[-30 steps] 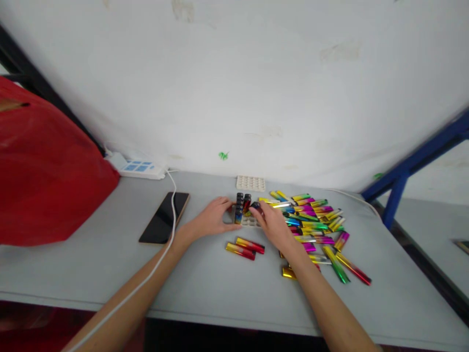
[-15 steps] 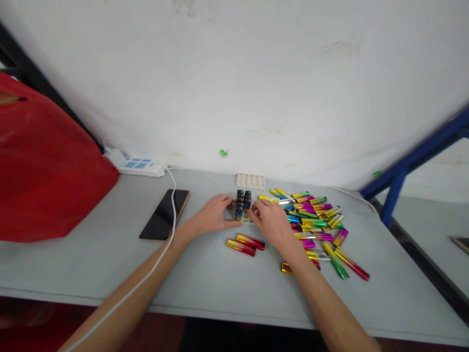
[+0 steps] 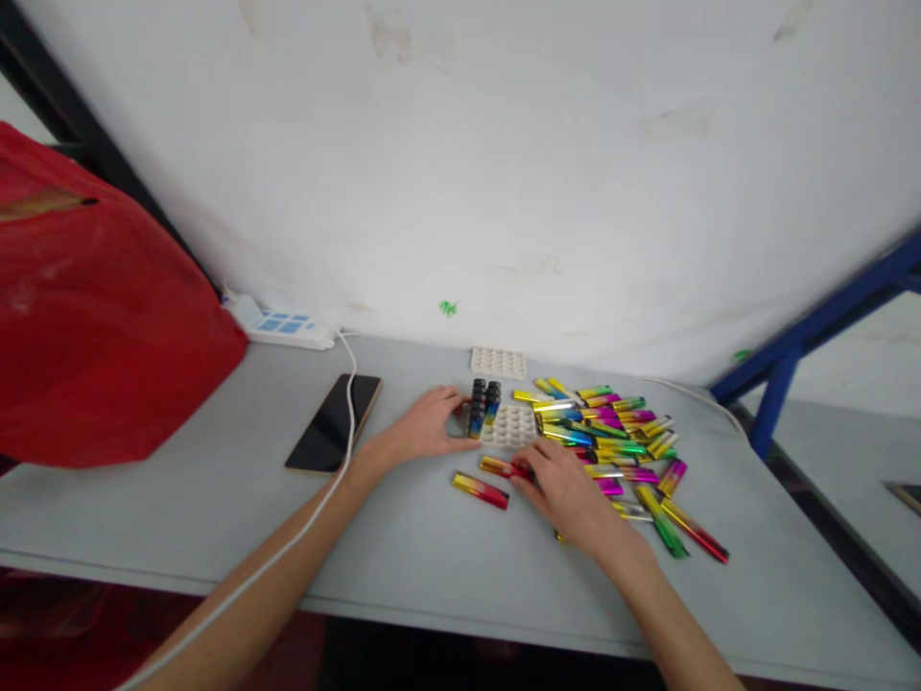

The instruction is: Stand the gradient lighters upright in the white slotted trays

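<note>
"Red bag (image 3: 107,326) at far left. Next?"
"White strip (image 3: 288,329) by the wall, then phone (image 3: 327,427) flat on the table (image 3: 403,566), cable (image 3: 352,403) crossing its right part."
"Left hand (image 3: 424,422)?"
"At the left end of the tray (image 3: 514,427). Thumb and fingers spread apart around that end; cannot tell whether they grip it."
"Tray contents?"
"Upright lighters (image 3: 477,408), black tops up, two rows at the left end. Open holes to their right. Second tray (image 3: 499,362) behind, near the wall."
"In front?"
"Loose lighter (image 3: 480,489), yellow to red, lying flat. Just behind and to its right, held lighter (image 3: 496,467), similar colours."
"Right hand (image 3: 565,485)?"
"Thumb and fingertips pinched together on the held lighter's dark end, near the tray's front edge."
"Far right?"
"Pile (image 3: 611,432) of mixed metallic lighters, partly hidden by that hand; beyond it, blue frame (image 3: 773,374)."
</note>
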Tool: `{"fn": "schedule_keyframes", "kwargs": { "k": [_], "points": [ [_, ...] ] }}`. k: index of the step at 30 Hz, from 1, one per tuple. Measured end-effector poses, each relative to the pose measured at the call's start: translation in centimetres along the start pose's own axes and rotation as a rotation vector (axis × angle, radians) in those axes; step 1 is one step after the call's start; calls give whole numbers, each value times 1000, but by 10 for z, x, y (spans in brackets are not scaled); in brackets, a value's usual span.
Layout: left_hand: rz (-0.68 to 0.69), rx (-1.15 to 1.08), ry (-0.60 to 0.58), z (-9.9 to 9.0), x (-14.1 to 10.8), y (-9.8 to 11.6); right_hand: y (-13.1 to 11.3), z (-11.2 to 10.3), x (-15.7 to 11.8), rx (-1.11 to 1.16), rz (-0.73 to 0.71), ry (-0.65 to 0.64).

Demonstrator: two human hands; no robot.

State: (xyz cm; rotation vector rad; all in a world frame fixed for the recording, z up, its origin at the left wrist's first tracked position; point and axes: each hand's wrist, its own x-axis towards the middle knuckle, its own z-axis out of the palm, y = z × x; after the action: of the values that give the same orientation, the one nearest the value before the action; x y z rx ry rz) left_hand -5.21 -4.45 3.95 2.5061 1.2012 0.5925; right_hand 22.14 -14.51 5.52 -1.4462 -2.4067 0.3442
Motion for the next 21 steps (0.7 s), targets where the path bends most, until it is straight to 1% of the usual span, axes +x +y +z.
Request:
{"fn": "schedule_keyframes", "kwargs": {
  "k": [2,4,6,8,10,14,16,18,20,21],
  "points": [
    [8,0,-6,-1,0,0,2,-5,1,4,6,-2],
    [12,-12,-1,-1,0,-1,4,-12,2,63,0,24],
    [13,-26,1,-1,0,-1,5,-21,3,193,8,74],
    [10,-29,-4,-1,0,-2,6,-30,7,361,45,128],
    [1,-20,-15,-1,0,-1,7,-37,16,519,98,231],
    [-12,-20,-24,-1,-1,-1,8,-47,41,825,209,544],
    [-6,-28,-16,-1,-1,-2,8,-48,55,936,253,633],
    [-1,-30,-5,0,-1,-2,9,-44,67,1030,280,662],
    [0,-31,-4,0,-2,-3,9,-35,74,1140,298,631],
    [-1,-31,-6,1,-2,-3,9,-30,76,1194,306,596]
  ]
}}
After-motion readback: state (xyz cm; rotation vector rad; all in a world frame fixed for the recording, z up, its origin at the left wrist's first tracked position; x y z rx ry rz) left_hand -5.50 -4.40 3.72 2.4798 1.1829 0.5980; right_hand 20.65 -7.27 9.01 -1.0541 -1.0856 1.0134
